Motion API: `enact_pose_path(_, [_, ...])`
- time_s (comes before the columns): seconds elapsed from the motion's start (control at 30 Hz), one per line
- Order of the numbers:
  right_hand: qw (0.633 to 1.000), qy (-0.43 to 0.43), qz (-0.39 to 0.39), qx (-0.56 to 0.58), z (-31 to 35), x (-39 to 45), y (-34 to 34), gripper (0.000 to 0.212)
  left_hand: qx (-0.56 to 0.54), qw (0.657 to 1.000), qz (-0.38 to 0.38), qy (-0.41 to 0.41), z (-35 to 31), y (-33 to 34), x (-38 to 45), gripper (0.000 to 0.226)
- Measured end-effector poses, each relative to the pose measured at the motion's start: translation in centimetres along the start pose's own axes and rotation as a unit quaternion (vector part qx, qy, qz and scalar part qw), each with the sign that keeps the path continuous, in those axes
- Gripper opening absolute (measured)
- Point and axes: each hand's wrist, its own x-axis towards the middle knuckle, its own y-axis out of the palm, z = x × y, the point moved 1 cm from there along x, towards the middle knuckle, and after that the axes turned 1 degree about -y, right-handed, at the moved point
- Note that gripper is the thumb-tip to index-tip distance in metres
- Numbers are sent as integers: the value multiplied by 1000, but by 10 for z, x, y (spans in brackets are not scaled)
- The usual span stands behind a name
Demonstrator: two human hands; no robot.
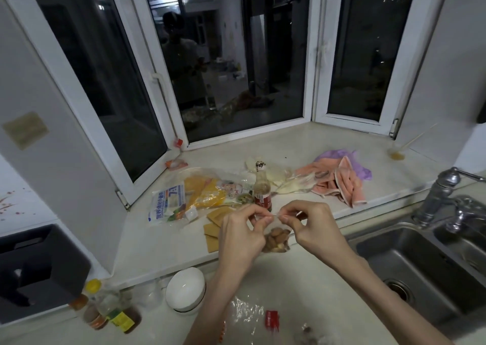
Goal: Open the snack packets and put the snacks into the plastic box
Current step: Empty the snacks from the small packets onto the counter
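A small clear snack packet (276, 240) with brown nuts inside hangs between my two hands above the counter. My left hand (240, 235) pinches the packet's top edge on the left side. My right hand (306, 229) pinches the same top edge on the right side. The two sets of fingertips nearly touch at the packet's seal. Brown paper packets (213, 230) lie on the sill just left of my hands. A clear plastic wrapper with a red label (271, 321) lies on the counter below my forearms. No plastic box can be made out clearly.
A sauce bottle (261, 189) stands on the sill behind my hands, beside yellow and white food bags (184, 200). Pink and purple cloths (342, 179) lie to the right. A steel sink (420, 271) and tap (444, 200) are at right. A white bowl (185, 289) and bottles (105, 308) sit lower left.
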Motion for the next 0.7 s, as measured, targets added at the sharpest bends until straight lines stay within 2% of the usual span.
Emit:
enact_pose_path(0.1, [1000,20,-5,-11,-3,-6,-10,11,3,1000,15,0,-2,9,-1,19])
enact_pose_path(0.27, [997,31,-44,-52,-2,-17,-26,9,8,999,18,27,-12,28,-3,11])
enact_pose_path(0.43, [991,45,-60,-114,-2,-25,-43,9,-29,996,60,57,-23,43,-2,3])
enact_pose_path(0.7, [988,66,-78,-112,-8,-45,-70,12,-89,986,90,105,-39,65,-4,4])
